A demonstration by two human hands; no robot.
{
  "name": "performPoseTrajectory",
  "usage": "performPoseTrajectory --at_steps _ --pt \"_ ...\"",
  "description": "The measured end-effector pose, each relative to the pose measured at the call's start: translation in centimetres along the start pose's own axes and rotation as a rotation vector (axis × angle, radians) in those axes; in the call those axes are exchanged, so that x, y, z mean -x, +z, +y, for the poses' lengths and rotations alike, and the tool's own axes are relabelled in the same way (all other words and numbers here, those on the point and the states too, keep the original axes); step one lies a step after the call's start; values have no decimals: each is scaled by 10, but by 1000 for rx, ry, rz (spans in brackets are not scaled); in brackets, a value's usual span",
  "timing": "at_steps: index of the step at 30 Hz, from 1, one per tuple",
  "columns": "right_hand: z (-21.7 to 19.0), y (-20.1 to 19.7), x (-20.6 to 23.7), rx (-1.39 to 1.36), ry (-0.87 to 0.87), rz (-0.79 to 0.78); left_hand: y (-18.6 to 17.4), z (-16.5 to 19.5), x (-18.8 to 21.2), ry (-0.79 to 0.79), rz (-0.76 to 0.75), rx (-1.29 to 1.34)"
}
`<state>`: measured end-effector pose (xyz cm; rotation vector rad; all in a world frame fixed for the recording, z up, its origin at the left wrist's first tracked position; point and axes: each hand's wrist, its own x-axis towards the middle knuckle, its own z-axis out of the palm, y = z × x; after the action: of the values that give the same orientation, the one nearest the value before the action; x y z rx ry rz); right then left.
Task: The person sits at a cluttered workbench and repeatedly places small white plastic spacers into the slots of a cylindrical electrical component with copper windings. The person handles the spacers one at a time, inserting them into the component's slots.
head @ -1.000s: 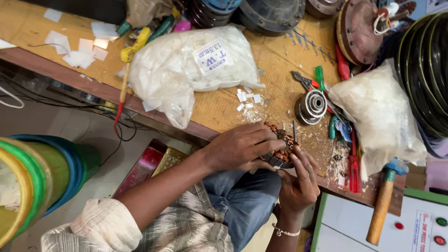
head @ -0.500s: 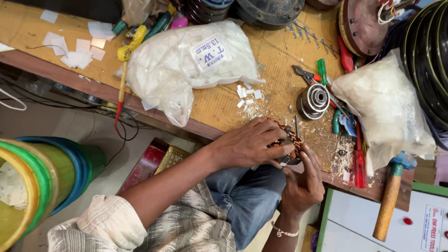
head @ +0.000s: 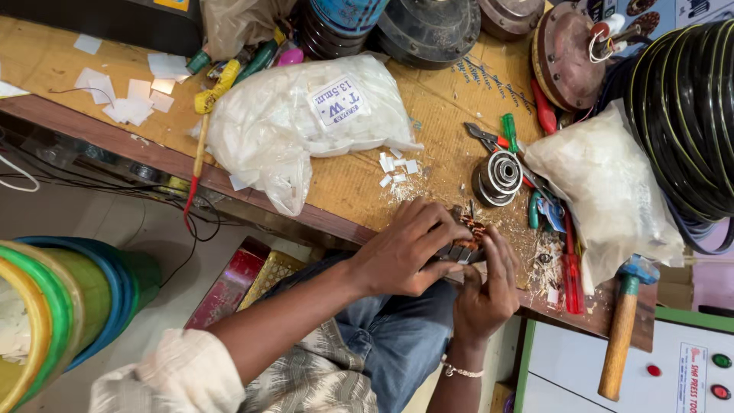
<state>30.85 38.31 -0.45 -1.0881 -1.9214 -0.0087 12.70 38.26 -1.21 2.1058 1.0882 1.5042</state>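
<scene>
At the lower centre of the frame, the left hand (head: 405, 256) and right hand (head: 483, 294) grip a small copper-wound stator (head: 465, 243) at the table (head: 359, 180) edge, fingers curled tight around it. Just above lie a metal bearing hub (head: 498, 176), screwdrivers (head: 569, 264) and two white plastic bags (head: 306, 126); a hammer (head: 621, 329) lies lower right.

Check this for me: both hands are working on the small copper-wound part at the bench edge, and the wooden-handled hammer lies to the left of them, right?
Not quite. In the head view, the left hand and right hand are both on the small copper-wound part at the bench edge, but the wooden-handled hammer lies to their right, not their left.
</scene>
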Motion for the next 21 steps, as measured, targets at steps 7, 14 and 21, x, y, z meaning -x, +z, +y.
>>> performPoseTrajectory --at_steps 7,14,21 --pt "5 4 -30 -29 -5 -77 -1 -22 -29 130 -10 -121" --pt "-4 -1 -34 -30 55 -111 -2 -28 -37 219 -13 -126" --pt "5 -1 -59 -75 73 -118 11 -36 -51 192 26 -187"
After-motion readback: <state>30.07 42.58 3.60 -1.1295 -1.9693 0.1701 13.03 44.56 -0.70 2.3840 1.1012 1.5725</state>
